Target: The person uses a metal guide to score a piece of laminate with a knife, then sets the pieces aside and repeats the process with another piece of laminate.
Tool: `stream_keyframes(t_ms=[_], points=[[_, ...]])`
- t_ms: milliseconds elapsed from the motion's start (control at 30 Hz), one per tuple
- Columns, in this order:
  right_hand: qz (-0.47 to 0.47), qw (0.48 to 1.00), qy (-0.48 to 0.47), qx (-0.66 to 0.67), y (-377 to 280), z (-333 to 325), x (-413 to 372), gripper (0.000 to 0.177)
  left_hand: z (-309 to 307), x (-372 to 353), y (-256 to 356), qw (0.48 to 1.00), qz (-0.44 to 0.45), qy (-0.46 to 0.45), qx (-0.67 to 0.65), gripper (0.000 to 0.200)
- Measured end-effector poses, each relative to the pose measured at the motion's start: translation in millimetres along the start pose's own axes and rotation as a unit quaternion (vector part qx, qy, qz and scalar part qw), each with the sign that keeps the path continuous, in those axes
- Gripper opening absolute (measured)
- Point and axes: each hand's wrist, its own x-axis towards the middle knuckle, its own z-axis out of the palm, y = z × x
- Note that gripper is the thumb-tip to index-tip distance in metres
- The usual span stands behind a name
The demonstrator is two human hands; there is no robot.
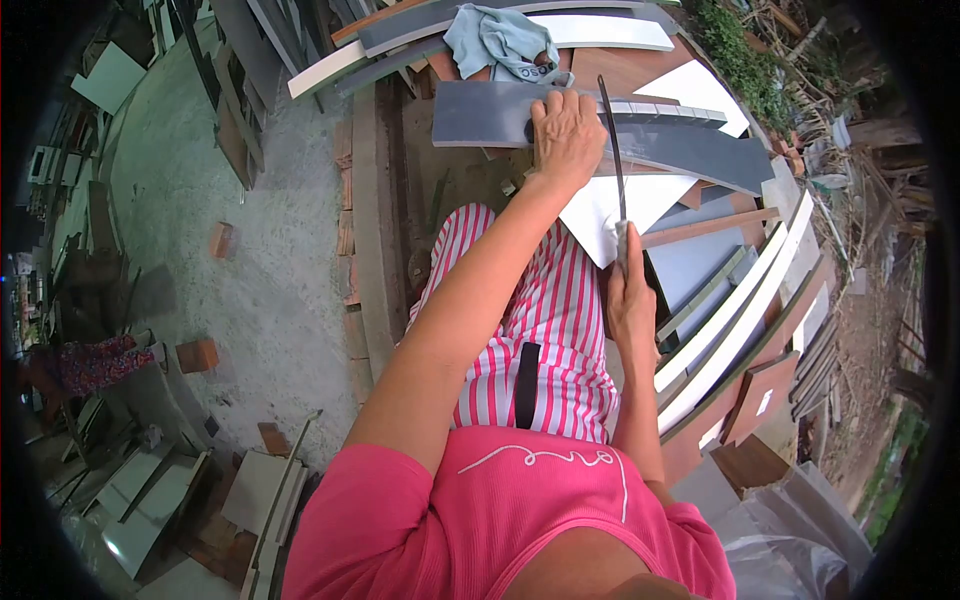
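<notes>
A dark grey board (480,112) lies across a pile of boards in front of me. My left hand (568,135) presses down on it near its right end, fingers bent over the top. In my right hand (630,290) is the handle of a long, thin dark blade (613,140), which points away from me. The blade crosses the boards just right of my left hand. Another grey board (700,152) extends to the right beneath a light strip scored into segments (665,113). A white triangular piece (625,205) sits below them.
A light blue cloth (500,42) lies on boards at the top. Curved white strips (740,320) and brown boards (762,395) are stacked at the right. Bricks (197,356) and leaning panels (230,110) stand on the concrete floor at the left.
</notes>
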Motion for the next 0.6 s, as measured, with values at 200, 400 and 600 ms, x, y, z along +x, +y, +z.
stream_keyframes(t_ms=[200,400,600], points=[[-0.006,1.000,-0.003,-0.001,-13.9,-11.3,1.1,0.062,-1.7,0.2,0.7,1.000,0.001,0.001,-0.001,0.014],[-0.055,0.998,-0.003,-0.008,-40.4,-5.0,75.7,0.064,-4.0,-1.3,2.4,1.000,-0.004,0.006,-0.001,0.014],[-0.069,0.998,0.011,-0.004,-35.0,-3.6,68.3,0.064,-2.8,-1.0,2.9,1.000,-0.009,0.001,0.001,0.014]])
